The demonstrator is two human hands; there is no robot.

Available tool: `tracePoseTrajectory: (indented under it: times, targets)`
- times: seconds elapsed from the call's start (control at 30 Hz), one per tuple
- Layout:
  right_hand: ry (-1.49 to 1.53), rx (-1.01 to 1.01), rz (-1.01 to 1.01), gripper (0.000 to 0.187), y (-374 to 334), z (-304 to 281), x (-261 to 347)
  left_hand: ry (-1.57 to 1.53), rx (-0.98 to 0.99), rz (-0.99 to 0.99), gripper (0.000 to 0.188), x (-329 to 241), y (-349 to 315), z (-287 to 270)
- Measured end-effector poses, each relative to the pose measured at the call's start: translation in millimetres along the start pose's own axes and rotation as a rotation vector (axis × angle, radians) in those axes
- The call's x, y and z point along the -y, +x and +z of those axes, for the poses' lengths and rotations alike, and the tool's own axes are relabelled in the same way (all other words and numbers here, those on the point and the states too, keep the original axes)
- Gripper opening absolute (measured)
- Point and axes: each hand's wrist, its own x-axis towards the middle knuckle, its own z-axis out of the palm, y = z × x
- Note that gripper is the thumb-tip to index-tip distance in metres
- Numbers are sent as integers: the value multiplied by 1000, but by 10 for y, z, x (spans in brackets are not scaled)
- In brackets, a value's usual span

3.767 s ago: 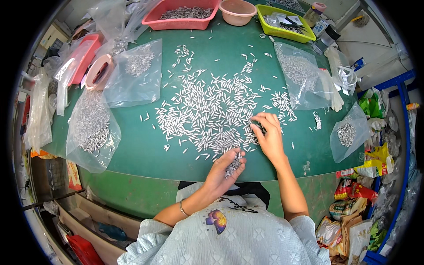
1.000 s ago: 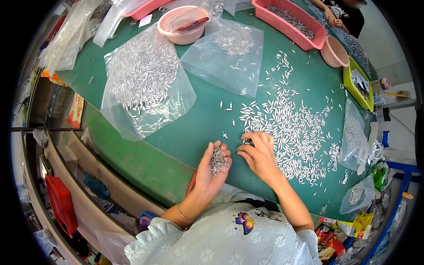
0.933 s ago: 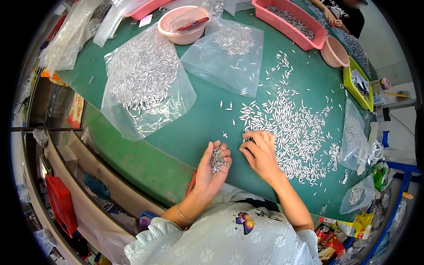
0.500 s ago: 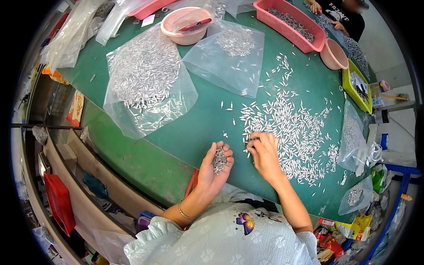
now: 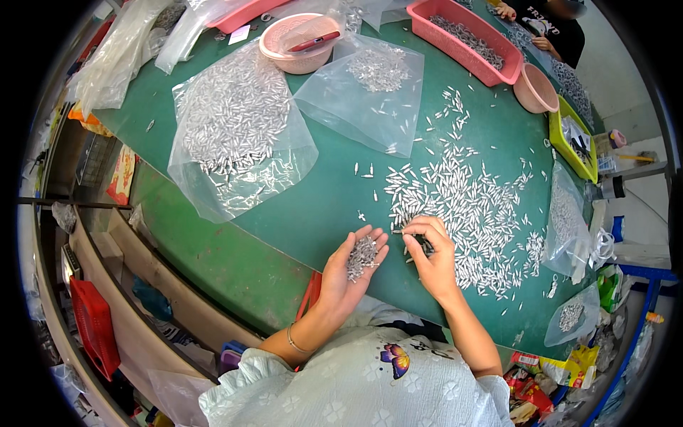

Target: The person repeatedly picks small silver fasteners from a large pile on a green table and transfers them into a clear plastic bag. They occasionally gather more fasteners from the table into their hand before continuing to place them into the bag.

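Note:
My left hand (image 5: 343, 274) is cupped palm up above the table's front edge, with a heap of small grey metal pieces (image 5: 361, 257) lying in it. Just to its right, my right hand (image 5: 434, 256) pinches a small silver pointed piece (image 5: 398, 231) between thumb and fingertips. That hand is over the near left side of a wide spread of loose silver pointed pieces (image 5: 473, 206) on the green table (image 5: 327, 192). A few single pieces lie apart, left of the spread.
Clear bags of small parts (image 5: 235, 128) (image 5: 380, 92) lie at the back left, beside a pink bowl (image 5: 295, 57). A pink tray (image 5: 469, 46), a small pink tub (image 5: 536, 89) and a green tray (image 5: 573, 139) line the far right. Another person (image 5: 551, 28) sits across the table.
My left hand has moved slightly right and opened wider, showing more of the heap. My right hand has turned and now pinches a piece close to the left fingertips.

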Motion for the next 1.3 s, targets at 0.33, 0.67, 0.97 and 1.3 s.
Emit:
tracePoseTrajectory:
  times: [0.33,0.67,0.97,1.3]
  targets:
    - [-272,67,-292,21,430,403,-30,-89,154,-127,21,-25,-3,-146]
    - [-178,-11,-313,19,216,195,44,10,-86,1,23,-3,-16,57]
    - [-281,-172,-63,25,297,-455,-358,7,178,-241,22,137,188,-87]
    - [-643,169,-55,59,245,-516,-584,174,179,-217,21,239,275,9]
